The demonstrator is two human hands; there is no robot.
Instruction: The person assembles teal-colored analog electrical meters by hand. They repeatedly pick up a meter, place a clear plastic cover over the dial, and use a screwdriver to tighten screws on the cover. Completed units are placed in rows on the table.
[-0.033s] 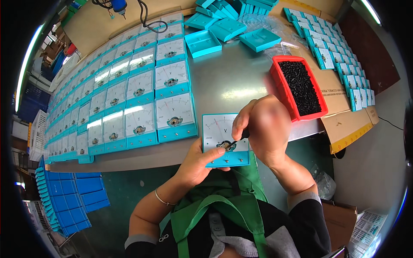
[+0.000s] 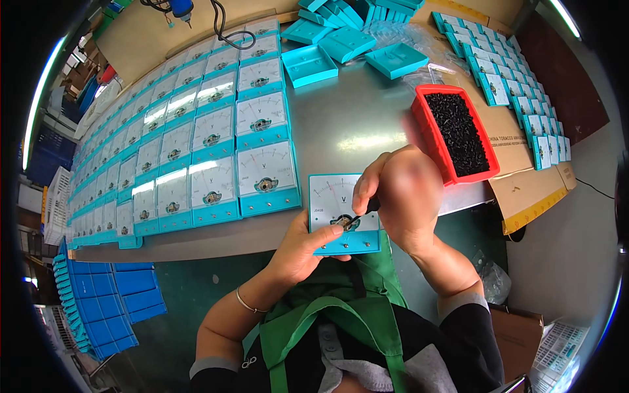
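Observation:
My left hand (image 2: 298, 252) grips a voltmeter panel (image 2: 325, 204) by its lower left corner, thumb on the front. The panel has a white dial face and a teal lower strip with several small metal posts. My right hand (image 2: 409, 196) is closed round a small dark-handled screwdriver (image 2: 372, 205). Its thin shaft slants down to the left into the exposed round movement (image 2: 344, 223) below the dial. Fingers and handle cover part of the panel's right side, and the tool's tip is too small to make out. The panel is held just off the table's front edge.
Rows of similar voltmeters (image 2: 213, 128) cover the metal table's left side. A red tray (image 2: 424, 124) of small black parts stands right of centre. Teal cases (image 2: 396, 60) are piled at the back, more meters (image 2: 496, 90) stand far right, and a corded tool (image 2: 181, 9) hangs above.

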